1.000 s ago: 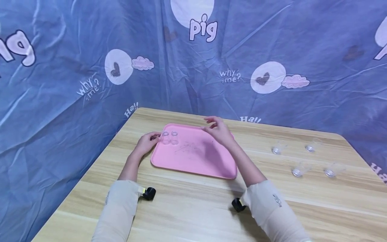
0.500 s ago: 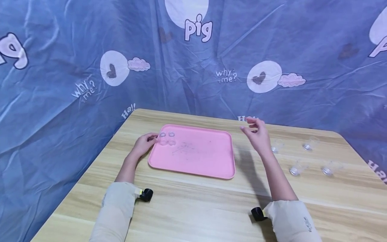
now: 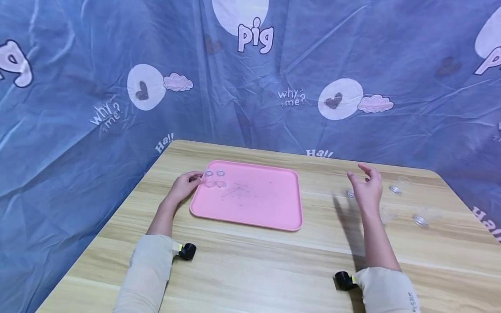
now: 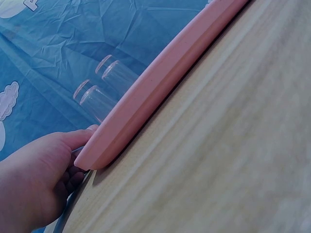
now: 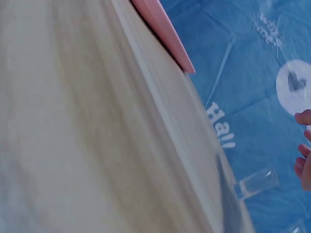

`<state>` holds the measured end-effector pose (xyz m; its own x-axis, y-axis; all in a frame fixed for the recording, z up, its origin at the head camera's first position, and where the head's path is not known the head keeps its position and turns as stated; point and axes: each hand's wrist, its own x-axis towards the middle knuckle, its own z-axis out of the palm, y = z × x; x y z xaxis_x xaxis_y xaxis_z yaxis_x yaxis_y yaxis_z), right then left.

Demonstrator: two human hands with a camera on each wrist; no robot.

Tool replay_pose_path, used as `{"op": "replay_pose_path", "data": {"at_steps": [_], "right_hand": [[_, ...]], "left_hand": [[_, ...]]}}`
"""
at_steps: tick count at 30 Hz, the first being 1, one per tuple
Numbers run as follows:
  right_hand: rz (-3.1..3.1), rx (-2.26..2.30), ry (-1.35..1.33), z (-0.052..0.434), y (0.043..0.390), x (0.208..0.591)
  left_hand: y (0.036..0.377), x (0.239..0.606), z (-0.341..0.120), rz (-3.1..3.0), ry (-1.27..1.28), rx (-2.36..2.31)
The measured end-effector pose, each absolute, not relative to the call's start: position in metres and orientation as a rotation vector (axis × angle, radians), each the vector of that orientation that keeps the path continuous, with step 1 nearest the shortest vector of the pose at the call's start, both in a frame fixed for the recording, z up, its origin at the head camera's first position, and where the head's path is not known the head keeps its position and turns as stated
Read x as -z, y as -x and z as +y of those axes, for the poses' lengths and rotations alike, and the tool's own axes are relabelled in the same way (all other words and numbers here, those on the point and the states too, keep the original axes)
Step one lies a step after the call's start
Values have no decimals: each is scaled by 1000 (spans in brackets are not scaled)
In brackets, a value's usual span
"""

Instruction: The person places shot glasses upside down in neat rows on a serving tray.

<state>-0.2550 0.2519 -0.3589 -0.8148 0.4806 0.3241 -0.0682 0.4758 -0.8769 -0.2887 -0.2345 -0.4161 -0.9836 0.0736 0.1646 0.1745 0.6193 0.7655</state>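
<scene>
One left hand [image 3: 183, 188] is at the left edge of a pink tray [image 3: 270, 202], its grip closed on the rim: thumb along the top, other fingers curled below, their tips partly hidden by the tray in the left wrist view. Four clear cups [image 3: 221, 173] are grouped in the tray's far left corner, close to the thumb; contact cannot be confirmed. From the left wrist their lower parts are hidden by the tray wall, and their transparent sides overlap. The tray lies flat on the wooden surface [image 3: 250, 269]; faint dark marks on its floor are indistinct. Well to the right of the tray, the right hand [image 3: 368, 189] is raised above the surface, grip parted, thumb clear of the fingers; the right wrist view cuts it off. Four further cups [image 3: 421, 219] stand at right, two partly covered by that hand and forearm, their upper walls barely legible.
</scene>
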Motion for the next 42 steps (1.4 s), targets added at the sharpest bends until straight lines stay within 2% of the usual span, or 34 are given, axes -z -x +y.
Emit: {"op": "replay_pose_path", "data": {"at_steps": [8, 18, 32, 42], "right_hand": [[-2240, -1472, 492, 269, 253, 375], [-2297, -1559, 554, 274, 253, 392], [-2340, -1357, 580, 281, 258, 412], [-2434, -1143, 485, 280, 254, 415]], "left_hand": [[288, 414, -235, -2728, 209, 1322], [287, 414, -235, -2733, 199, 1330], [288, 416, -237, -2726, 203, 1350], [287, 415, -236, -2732, 191, 1349]]}}
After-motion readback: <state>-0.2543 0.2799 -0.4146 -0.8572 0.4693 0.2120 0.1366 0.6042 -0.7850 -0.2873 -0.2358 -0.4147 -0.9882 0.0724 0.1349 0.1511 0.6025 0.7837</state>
